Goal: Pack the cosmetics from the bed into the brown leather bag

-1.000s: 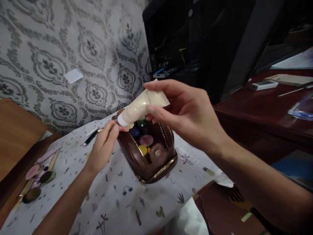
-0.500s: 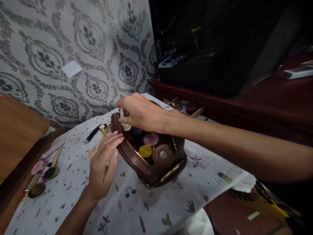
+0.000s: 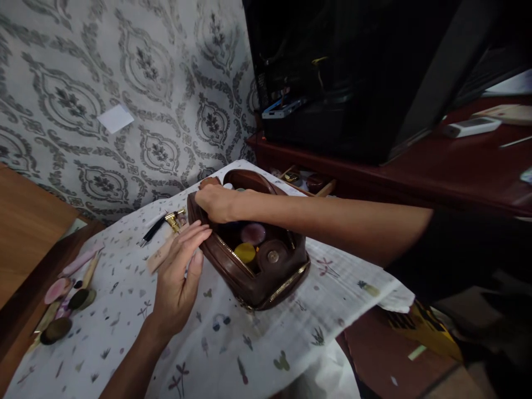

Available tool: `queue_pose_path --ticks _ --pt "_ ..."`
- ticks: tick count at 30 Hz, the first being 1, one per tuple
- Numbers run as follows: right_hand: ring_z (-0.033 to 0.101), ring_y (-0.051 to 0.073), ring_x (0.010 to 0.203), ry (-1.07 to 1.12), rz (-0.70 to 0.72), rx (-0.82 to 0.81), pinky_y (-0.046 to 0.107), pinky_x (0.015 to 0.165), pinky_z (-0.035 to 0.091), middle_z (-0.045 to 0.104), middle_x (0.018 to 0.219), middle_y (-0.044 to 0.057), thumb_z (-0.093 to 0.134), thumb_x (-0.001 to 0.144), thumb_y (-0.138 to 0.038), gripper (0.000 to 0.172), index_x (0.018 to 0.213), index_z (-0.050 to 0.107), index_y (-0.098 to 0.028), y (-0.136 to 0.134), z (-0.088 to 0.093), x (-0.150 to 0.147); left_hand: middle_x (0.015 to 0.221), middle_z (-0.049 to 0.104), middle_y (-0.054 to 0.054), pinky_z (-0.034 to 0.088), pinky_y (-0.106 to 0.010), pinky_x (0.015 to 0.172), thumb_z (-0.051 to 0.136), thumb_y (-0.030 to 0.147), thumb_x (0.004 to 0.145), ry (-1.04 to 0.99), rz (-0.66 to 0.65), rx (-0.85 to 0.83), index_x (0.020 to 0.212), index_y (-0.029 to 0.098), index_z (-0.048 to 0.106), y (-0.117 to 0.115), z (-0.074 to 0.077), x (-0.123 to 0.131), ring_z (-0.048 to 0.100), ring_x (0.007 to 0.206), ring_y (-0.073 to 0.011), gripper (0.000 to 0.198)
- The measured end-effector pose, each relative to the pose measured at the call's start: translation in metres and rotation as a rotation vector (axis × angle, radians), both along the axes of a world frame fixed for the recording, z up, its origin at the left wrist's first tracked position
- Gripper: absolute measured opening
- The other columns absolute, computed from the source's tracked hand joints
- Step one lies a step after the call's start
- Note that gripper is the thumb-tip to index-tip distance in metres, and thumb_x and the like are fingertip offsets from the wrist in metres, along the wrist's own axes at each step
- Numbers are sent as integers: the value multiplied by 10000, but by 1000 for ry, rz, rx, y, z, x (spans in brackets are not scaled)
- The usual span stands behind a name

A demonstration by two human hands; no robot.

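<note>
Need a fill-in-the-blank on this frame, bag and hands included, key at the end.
1. The right hand reaches into the ____ bag; the left hand is outside it.
2. In the bag, beside the mauve round item, shows a round ____ item.
3. The zipper on the bag's near end is ____-coloured.
4. The brushes lie near the picture's ____ edge.

Missing words: brown; yellow; gold; left

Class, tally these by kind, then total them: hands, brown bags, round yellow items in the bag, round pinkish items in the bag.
Hands: 2 (left hand, right hand)
Brown bag: 1
Yellow round item: 1
Pinkish round item: 1
Total: 5
</note>
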State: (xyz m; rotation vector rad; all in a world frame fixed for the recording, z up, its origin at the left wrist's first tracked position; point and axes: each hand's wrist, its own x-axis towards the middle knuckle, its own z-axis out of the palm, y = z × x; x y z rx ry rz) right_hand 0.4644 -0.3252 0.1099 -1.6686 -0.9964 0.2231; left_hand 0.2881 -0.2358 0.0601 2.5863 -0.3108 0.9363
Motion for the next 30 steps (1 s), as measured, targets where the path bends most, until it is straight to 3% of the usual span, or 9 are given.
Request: queue_pose_path --ticks 4,6,12,16,20,26,30 --pt "702 305 976 -276 16 -367 473 944 536 669 695 64 651 568 150 429 441 405 -177 -9 9 -12 1377 647 -41 389 -401 1203 429 223 1040 3 -20 10 1339 269 602 1 0 0 531 1372 -191 349" --pt "702 318 1014 -359 -5 -462 479 940 548 709 803 92 646 597 143 382 476 455 -164 -14 15 -16 1388 640 -42 387 -394 1202 428 220 1041 8 -20 9 1337 265 602 1 0 0 529 1374 -190 347" --pt "684 395 1109 -378 -31 -416 513 1009 510 731 945 155 670 550 195 339 509 568 -125 -17 28 -17 1394 641 -50 413 -396 1181 421 217 1044 7 -17 24 1345 261 596 1 0 0 530 1380 -197 351" --pt "677 339 1143 -576 -11 -615 429 988 533 744 1065 176 680 678 128 287 869 748 -75 -16 34 -16 1406 634 -47 414 -410 1183 420 222 1045 18 -1 24 1355 265 588 1 0 0 521 1390 -203 354" --pt "679 282 1158 -773 -8 -760 328 935 553 717 1201 185 634 826 24 341 1138 731 -74 -18 36 -17 1423 622 -43 410 -380 1186 421 211 1044 31 -7 25 1355 261 579 1 0 -1 505 1405 -190 352" --pt "673 293 1166 -816 -16 -775 333 909 552 703 1242 178 641 844 -13 347 1175 722 -79 -16 35 -17 1437 611 -38 391 -360 1199 425 211 1044 37 -22 23 1364 268 571 3 0 -1 495 1414 -179 356" --pt "697 273 1077 -797 -16 -713 313 860 549 737 1116 145 699 816 -55 265 1074 748 -92 -25 40 -11 1450 599 -52 404 -378 1195 431 227 1046 51 -31 11 1366 255 570 3 2 -1 487 1423 -199 350"
